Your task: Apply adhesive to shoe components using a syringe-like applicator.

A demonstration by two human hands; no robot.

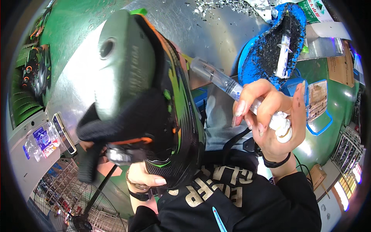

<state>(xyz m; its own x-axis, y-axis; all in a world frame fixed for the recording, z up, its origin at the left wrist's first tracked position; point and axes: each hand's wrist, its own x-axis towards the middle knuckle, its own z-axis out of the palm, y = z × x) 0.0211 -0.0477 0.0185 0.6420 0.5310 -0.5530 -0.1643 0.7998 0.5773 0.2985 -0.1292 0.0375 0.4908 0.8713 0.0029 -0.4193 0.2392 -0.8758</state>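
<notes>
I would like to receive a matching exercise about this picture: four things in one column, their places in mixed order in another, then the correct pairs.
Things:
1. Shoe
2. Clear tube
3. Syringe with a black end
4. Fan

Places:
A. At the lower left of the picture
B. Lying on the blue piece with a black coating
C. Held in the left hand
D. Gripped by the fingers of the right hand

Pairs: 1-C, 2-D, 3-B, 4-A
</notes>
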